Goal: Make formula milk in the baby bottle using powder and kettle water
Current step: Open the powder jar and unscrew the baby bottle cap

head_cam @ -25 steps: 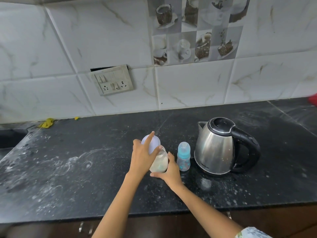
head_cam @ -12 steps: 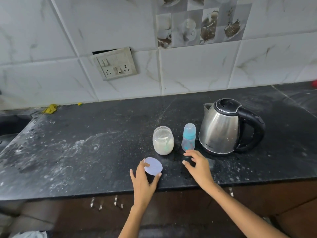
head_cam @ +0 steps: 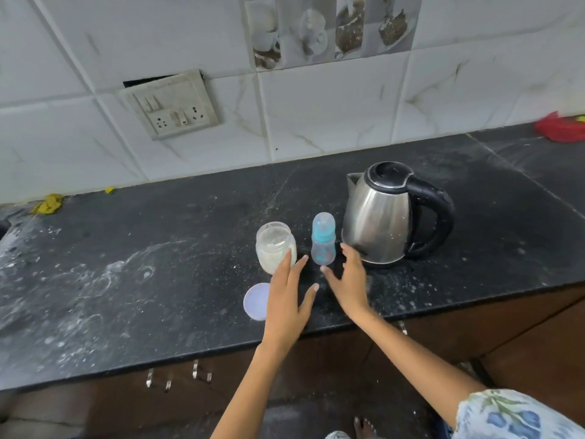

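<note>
A small blue baby bottle (head_cam: pixel 323 239) with its cap on stands upright on the black counter (head_cam: pixel 158 280). To its left is an uncapped glass jar of white powder (head_cam: pixel 274 247). The jar's pale round lid (head_cam: pixel 255 301) lies flat near the counter's front edge. A steel kettle (head_cam: pixel 383 217) with a black handle stands to the bottle's right. My left hand (head_cam: pixel 289 299) hovers with fingers spread, just in front of the jar and partly over the lid. My right hand (head_cam: pixel 346 282) is open, its fingers close to the bottle's base and the kettle. Neither hand holds anything.
The counter is dusted with white powder. A switch-and-socket plate (head_cam: pixel 172 106) hangs loose on the tiled wall. A yellow cloth (head_cam: pixel 47 204) lies at the back left by a sink edge, and a red item (head_cam: pixel 560 126) sits at the far right. Cabinet fronts are below.
My left hand has lifted the lid off the jar, set it on the counter and let go. Both hands now reach forward toward the jar and bottle.
</note>
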`<state>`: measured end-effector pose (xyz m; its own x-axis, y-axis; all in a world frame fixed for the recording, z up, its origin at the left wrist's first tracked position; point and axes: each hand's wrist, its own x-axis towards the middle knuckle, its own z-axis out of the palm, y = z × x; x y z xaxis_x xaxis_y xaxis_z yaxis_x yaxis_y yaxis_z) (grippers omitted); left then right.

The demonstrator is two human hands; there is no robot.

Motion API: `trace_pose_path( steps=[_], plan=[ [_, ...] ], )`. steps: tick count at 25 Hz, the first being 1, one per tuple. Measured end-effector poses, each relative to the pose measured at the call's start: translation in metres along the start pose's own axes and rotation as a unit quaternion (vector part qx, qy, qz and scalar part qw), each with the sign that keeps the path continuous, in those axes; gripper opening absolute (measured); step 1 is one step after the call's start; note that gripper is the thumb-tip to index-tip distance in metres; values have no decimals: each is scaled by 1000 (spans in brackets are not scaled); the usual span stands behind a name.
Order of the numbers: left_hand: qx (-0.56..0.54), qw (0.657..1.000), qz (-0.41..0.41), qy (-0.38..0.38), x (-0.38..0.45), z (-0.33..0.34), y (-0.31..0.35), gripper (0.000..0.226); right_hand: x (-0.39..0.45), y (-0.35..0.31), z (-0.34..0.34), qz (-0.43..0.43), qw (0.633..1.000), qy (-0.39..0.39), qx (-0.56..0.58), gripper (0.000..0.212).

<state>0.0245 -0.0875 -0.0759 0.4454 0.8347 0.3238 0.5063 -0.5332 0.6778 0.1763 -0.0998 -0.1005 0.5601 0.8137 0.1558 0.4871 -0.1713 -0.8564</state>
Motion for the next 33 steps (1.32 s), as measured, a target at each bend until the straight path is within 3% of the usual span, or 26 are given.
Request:
trace_pose_path(
  steps=[4, 7, 12, 14, 19, 23, 25, 28, 31, 33],
  plan=[
    [24, 998, 24, -45, 71, 16, 17, 69, 28, 3, 14, 35, 997, -40, 48, 81],
    [19, 993, 33, -115, 114, 16, 13, 77, 50, 4, 14, 33, 992, -73, 95, 71],
    [-19, 986, 42, -162, 147, 6, 7, 61, 65, 11, 11, 13, 987, -107, 123, 55],
    [-13, 989, 40, -143, 144, 8, 9, 57, 66, 15, 12, 7, 988, -96, 124, 55],
    [66, 996, -52, 13, 128, 28, 30, 53, 64, 18, 23, -7, 996, -25, 86, 54],
    [22, 995, -57, -81, 130, 23, 23, 78, 65, 19, 26, -20, 998, -13, 62, 57],
    [17, 996, -56, -60, 128, 24, 21, 69, 66, 19, 27, -20, 998, -12, 52, 53],
    [98, 991, -91, 8, 131, 28, 28, 52, 67, 17, 28, -25, 999, 9, 46, 52],
    [124, 990, -37, -60, 136, 30, 26, 68, 68, 15, 27, -38, 998, 17, 42, 53],
    [121, 989, -11, -85, 137, 29, 24, 63, 68, 16, 27, -30, 999, 12, 27, 52]
  ],
)
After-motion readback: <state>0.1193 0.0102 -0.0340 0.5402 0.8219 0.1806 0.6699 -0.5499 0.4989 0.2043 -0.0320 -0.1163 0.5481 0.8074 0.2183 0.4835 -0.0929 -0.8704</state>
